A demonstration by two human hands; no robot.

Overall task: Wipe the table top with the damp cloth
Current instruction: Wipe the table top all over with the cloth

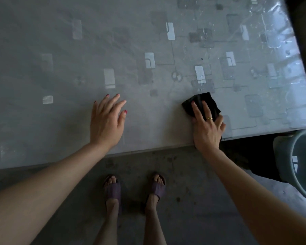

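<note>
A grey patterned table top (pixel 78 50) with a glossy cover fills the upper part of the view. A black cloth (pixel 202 101) lies flat on it close to the near edge, at the right. My right hand (pixel 206 128) presses down on the cloth with straight, spread fingers; a gold ring shows on one finger. My left hand (pixel 106 121) rests flat on the bare table top to the left of the cloth, fingers spread, holding nothing. The far right part of the table top looks shiny and streaked with wet marks.
A grey bucket (pixel 302 163) stands on the floor at the right, just below the table's near edge. My feet in sandals (pixel 134 188) stand on the concrete floor in front of the table. A dark area borders the table's right side.
</note>
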